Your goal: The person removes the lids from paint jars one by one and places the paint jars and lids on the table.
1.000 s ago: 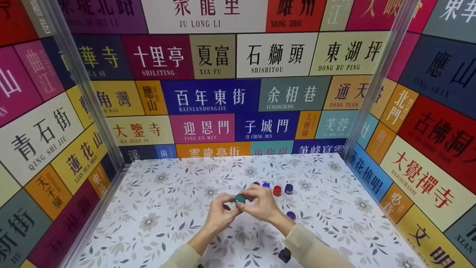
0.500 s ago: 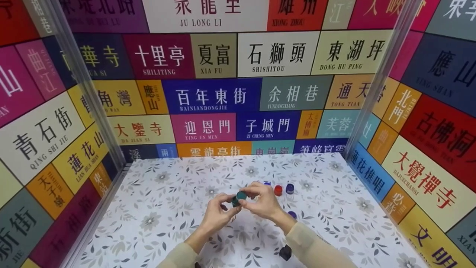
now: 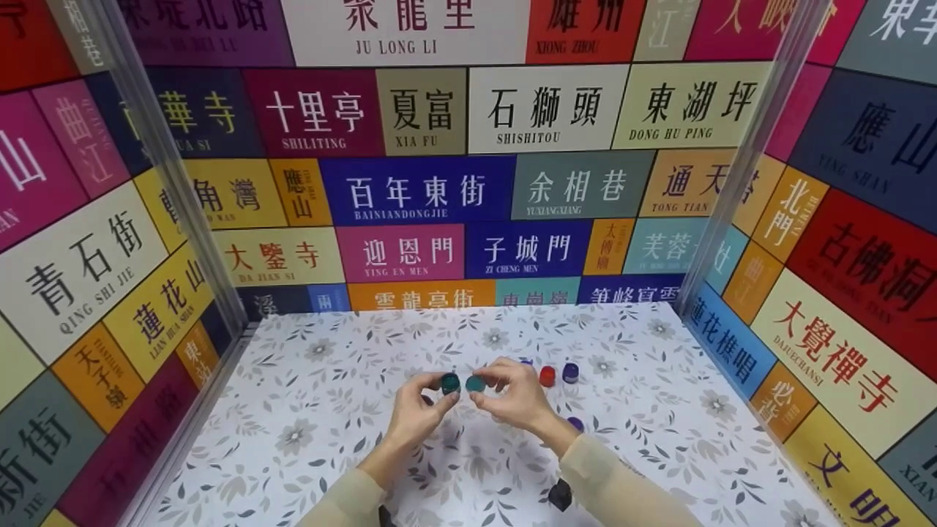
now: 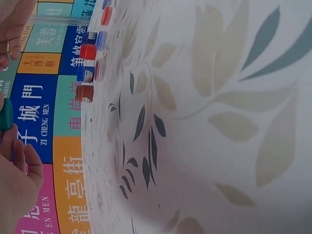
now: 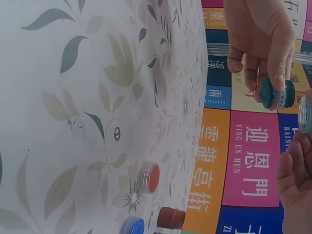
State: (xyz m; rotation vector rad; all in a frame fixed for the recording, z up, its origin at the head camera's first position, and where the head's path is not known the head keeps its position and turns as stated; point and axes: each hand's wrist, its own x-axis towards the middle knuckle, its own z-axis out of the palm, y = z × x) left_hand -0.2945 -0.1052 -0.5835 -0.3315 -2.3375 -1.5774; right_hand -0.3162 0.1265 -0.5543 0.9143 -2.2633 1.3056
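Note:
In the head view, my left hand (image 3: pixel 413 411) holds a small green paint jar (image 3: pixel 450 383), its round opening showing. My right hand (image 3: pixel 521 395) pinches the jar's round lid (image 3: pixel 476 383) between thumb and fingers, a short gap to the right of the jar. The right wrist view shows a label on the jar (image 5: pixel 277 93) and a clear rim on the lid (image 5: pixel 305 115). Both are held above the table. Only part of the jar (image 4: pixel 6 115) appears at the edge of the left wrist view.
Beyond my right hand stand a red paint jar (image 3: pixel 547 376) and a dark blue one (image 3: pixel 570 372). A purple-topped piece (image 3: pixel 575 423) is partly behind my right wrist. A brown jar (image 5: pixel 171 218) shows in the right wrist view. A black object (image 3: pixel 561 495) lies near the right sleeve.
The lid and the green jar were together a second ago and are now apart. My left hand has moved left with the jar; my right hand keeps the lid nearly in place.

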